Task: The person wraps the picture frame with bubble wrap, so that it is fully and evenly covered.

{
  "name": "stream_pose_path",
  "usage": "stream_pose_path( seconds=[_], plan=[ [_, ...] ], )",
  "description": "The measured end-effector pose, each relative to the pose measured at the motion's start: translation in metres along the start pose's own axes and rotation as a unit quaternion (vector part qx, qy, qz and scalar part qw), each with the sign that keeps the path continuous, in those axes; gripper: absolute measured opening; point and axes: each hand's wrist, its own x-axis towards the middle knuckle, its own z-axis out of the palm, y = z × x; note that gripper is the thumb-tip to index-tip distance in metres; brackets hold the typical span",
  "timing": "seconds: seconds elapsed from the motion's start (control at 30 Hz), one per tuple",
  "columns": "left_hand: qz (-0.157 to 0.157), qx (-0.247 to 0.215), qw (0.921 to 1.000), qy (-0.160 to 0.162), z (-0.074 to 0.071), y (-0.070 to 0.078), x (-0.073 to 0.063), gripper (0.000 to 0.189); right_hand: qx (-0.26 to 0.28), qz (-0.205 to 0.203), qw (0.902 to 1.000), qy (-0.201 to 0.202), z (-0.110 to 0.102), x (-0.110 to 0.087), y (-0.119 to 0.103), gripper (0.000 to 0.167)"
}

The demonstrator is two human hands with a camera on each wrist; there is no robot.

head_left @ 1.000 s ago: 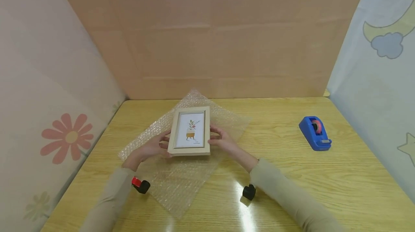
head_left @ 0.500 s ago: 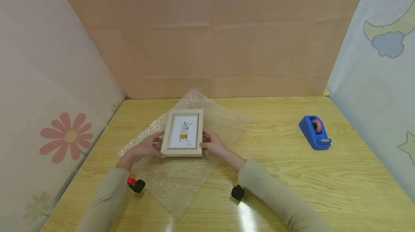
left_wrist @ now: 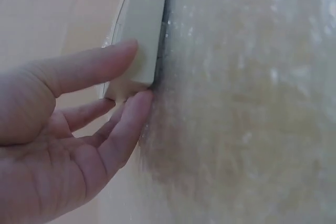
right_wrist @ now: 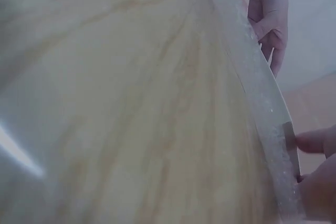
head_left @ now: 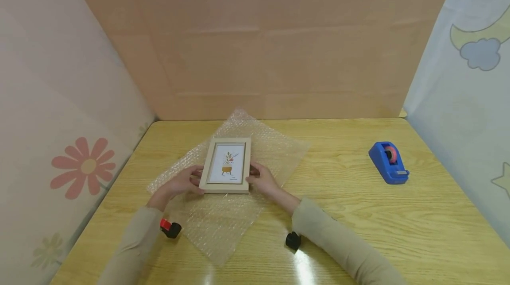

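Observation:
A cream picture frame (head_left: 246, 156) with a potted-plant print lies face up over a sheet of clear bubble wrap (head_left: 231, 221), set diagonally on the table. My left hand (head_left: 183, 183) holds its near left corner. In the left wrist view, the left thumb lies along the side of the frame (left_wrist: 144, 14) and the fingertips are at its bottom corner. On the opposite edge, my right hand (head_left: 264, 182) grips the frame's lower right side. Thumb and fingers of the right hand (right_wrist: 317, 182) show at the border of the right wrist view, partly cut off.
A blue tape dispenser (head_left: 388, 165) with a pink roll stands on the right of the wooden table (head_left: 338, 240). Beige board rises behind the table's far edge. Patterned walls flank both sides. Small black devices (head_left: 293, 241) sit by the sleeves.
Both hands have moved the picture frame a little left and nearer, bringing it down flatter over the bubble wrap. In the last half second it has shifted only slightly.

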Motion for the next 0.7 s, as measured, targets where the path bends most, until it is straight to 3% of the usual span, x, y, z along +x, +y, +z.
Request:
stream_pose_path(
  seconds=[0.13,0.27,0.4,0.7],
  plan=[
    [0.017,-0.005,0.9997,-0.016,-0.002,-0.004,-0.003,0.079,-0.016,0.007,0.9996,-0.021,-0.004,-0.002,-0.003,0.064],
    [0.040,-0.007,0.9988,-0.026,-0.007,-0.013,-0.007,0.071,-0.068,0.022,0.9959,-0.054,-0.011,-0.006,-0.010,0.068],
    [0.051,0.003,0.9984,-0.021,-0.009,-0.017,-0.009,0.070,-0.125,0.002,0.9893,-0.076,-0.016,-0.009,-0.012,0.071],
    [0.047,0.007,0.9989,-0.006,-0.003,-0.016,-0.008,0.068,-0.112,-0.051,0.9874,-0.100,-0.018,-0.014,-0.006,0.070]
  ],
)
